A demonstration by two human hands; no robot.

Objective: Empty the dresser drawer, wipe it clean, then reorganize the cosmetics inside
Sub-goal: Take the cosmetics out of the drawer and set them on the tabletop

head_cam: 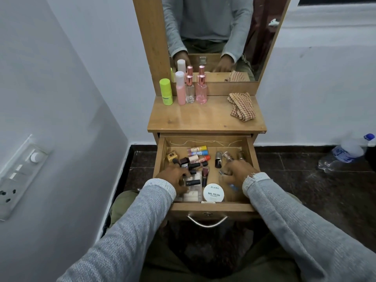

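The wooden drawer (162, 151) is pulled out and holds many small cosmetics. Among them are coloured lip balm tubes (200, 150), dark nail polish bottles (192, 164), a gold-capped bottle (173, 156), metallic tubes (218, 158) and a white round tin (213, 193) labelled nail polish. My left hand (175, 178) is inside the drawer's left half, its fingers curled round a black tube (192, 182). My right hand (239, 173) reaches into the right half with its fingers bent over small items. Blur hides whether it holds one.
On the dresser top (205, 119) stand a green bottle (166, 91), a pink bottle (180, 89), two pink-capped glass bottles (201, 90) and a checked cloth (242, 106). A mirror (209, 35) rises behind. A plastic water bottle (345, 152) lies on the floor to the right.
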